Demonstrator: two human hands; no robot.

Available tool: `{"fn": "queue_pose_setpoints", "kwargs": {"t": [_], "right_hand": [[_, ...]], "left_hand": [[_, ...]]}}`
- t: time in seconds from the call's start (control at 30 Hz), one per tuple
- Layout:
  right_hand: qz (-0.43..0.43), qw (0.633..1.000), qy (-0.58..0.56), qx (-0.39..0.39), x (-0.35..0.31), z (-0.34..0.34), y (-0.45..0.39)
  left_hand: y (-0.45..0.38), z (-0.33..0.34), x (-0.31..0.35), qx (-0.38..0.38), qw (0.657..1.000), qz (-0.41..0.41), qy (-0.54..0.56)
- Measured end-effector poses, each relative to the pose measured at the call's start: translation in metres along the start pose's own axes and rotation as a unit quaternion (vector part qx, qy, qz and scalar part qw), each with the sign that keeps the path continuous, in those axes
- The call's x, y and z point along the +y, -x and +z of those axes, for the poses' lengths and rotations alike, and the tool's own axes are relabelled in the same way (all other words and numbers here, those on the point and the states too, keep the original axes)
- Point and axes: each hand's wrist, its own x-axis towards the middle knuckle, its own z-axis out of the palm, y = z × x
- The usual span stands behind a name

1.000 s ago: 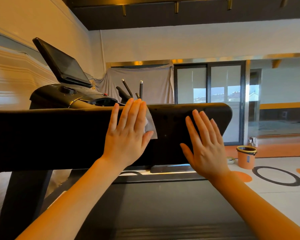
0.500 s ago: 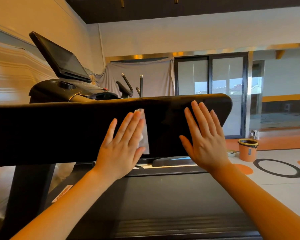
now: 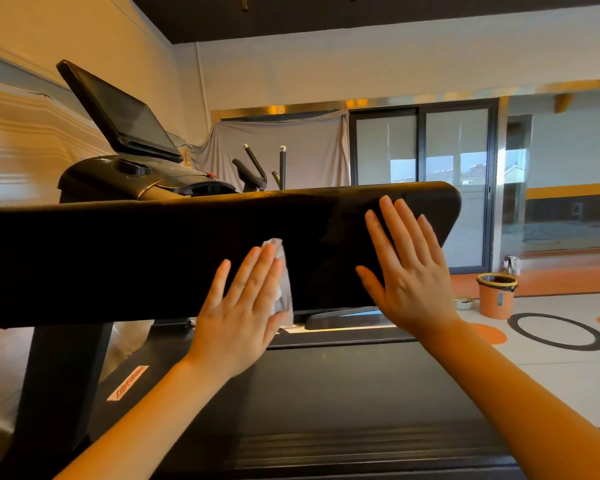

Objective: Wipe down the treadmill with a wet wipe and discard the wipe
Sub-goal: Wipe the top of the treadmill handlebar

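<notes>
The treadmill (image 3: 187,258) fills the near view, and its broad black side rail (image 3: 118,258) is stretched across from the left edge to a rounded end at the right. The left hand (image 3: 243,317) is laid flat against the face of that rail, low down near its bottom edge, fingers straight and close together. The wet wipe (image 3: 282,271) is pressed between that palm and the rail; a crumpled grey-white strip of it is seen sticking out past the fingertips and down the thumb side. Nothing is gripped: the wipe is pinned by flat fingers only.

The right hand (image 3: 407,271) is spread flat on the same rail, nearer the rounded end and a little higher, fingers straight and slightly fanned, nothing held beneath it as far as can be seen. The two hands are kept apart, with bare rail between them.

Beyond the rail, the console (image 3: 146,178) is seen at the upper left, with its tilted dark screen (image 3: 122,116) above. The dark running belt (image 3: 326,393) lies below the forearms. Out on the floor to the right, an orange bin (image 3: 496,295) is stood well away from the machine, just beside a black ring (image 3: 558,331) marked on the floor.
</notes>
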Motion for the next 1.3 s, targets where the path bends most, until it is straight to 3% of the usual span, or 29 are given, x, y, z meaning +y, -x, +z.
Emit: {"fn": "queue_pose_setpoints", "kwargs": {"t": [0.27,0.47,0.73,0.97,1.03,1.17,1.3], "right_hand": [[-0.026,1.000,-0.010,-0.013,0.004,-0.006,0.000],[-0.062,0.998,-0.006,-0.016,0.034,-0.018,-0.004],[-0.111,0.993,-0.003,-0.024,0.052,-0.015,-0.001],[-0.128,0.991,0.007,-0.046,0.058,-0.020,-0.005],[-0.136,0.989,-0.009,-0.051,0.061,-0.024,-0.007],[-0.149,0.986,-0.015,-0.067,0.066,-0.028,-0.007],[-0.160,0.984,0.012,-0.074,0.068,-0.030,-0.009]], "left_hand": [[-0.045,-0.009,0.011,0.017,1.000,0.007,-0.002],[-0.101,-0.021,0.007,0.049,0.998,-0.043,0.001],[-0.054,-0.009,0.045,0.003,0.993,0.117,-0.007],[-0.098,-0.025,0.013,0.056,0.997,-0.052,0.009],[-0.094,-0.022,0.023,0.056,0.998,-0.036,0.020],[-0.070,-0.013,0.058,0.015,0.997,0.069,0.015],[-0.070,-0.017,0.053,0.015,0.998,0.063,-0.013]]}}
